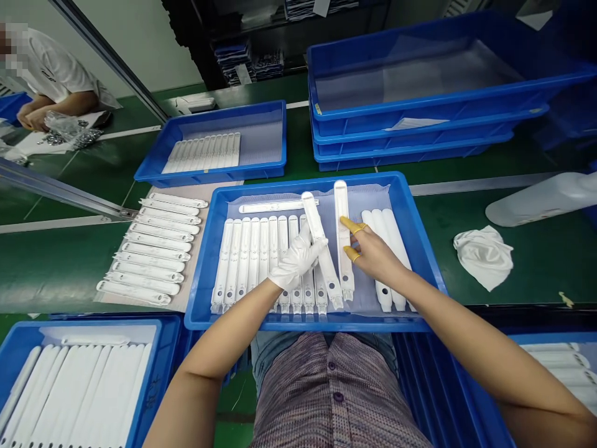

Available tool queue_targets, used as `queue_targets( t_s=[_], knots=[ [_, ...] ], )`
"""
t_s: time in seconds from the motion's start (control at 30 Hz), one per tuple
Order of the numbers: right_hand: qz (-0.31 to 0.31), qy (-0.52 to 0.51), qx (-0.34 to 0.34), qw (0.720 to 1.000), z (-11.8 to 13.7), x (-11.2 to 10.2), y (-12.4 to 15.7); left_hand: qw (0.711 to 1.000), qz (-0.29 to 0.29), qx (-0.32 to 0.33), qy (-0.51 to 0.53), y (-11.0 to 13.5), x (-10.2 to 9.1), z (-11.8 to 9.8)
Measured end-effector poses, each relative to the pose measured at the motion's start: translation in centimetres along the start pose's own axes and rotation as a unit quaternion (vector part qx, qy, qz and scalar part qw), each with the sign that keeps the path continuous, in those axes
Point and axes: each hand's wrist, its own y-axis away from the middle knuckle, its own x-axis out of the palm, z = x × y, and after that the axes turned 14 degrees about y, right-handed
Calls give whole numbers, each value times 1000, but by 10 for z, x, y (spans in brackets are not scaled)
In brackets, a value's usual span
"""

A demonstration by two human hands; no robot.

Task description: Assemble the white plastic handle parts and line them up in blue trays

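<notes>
My left hand [298,261], in a white glove, is closed around a long white plastic strip [314,218], which tilts over the row beneath it. Yellow finger covers sit on the thumb and a fingertip of my right hand [373,252]; it grips a second white plastic strip [344,267] by its right edge. Both strips are over a blue tray [308,325] lined with thin pale sheeting. To the left in this tray lies a row of open-faced strips [252,249], with one strip [273,206] crosswise above. Several smooth-faced strips [389,249] lie at the right.
More strips [153,242] lie on a pale mat at the left. Behind stand another blue tray [261,169] and stacked blue trays [420,134]. A white cloth [485,255] and white bottle [536,199] are at the right. A person [60,74] sits beyond the metal frame.
</notes>
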Motion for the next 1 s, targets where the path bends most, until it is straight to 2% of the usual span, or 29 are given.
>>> queue_targets(
  t_s=[0.13, 0.2, 0.3, 0.4, 0.47, 0.57, 0.63, 0.7, 0.8, 1.0],
  knots=[
    [136, 85, 25, 987, -17, 10, 0, 995, 40, -47, -74, -5, -1, 29],
    [168, 115, 6, 979, -16, 18, 0, 986, 42, -52, -150, -10, -3, 41],
    [190, 150, -25, 970, -12, 21, -3, 955, 45, 2, -293, -15, -4, 45],
    [203, 193, -45, 959, -16, 8, -17, 890, 28, 40, -453, -14, 1, 35],
    [168, 230, -28, 958, -27, -8, -33, 829, 27, 66, -554, -11, 6, 30],
    [82, 274, 40, 957, -50, -27, -60, 750, 101, 192, -625, -9, 13, 35],
    [60, 292, 65, 952, -64, -31, -76, 718, 150, 248, -633, -10, 14, 46],
    [55, 297, 75, 950, -74, -30, -88, 704, 167, 251, -643, -12, 13, 58],
    [58, 289, 83, 952, -81, -25, -96, 697, 175, 230, -656, -14, 10, 67],
    [62, 261, 96, 959, -83, -28, -92, 696, 188, 207, -661, -14, 11, 60]
  ],
)
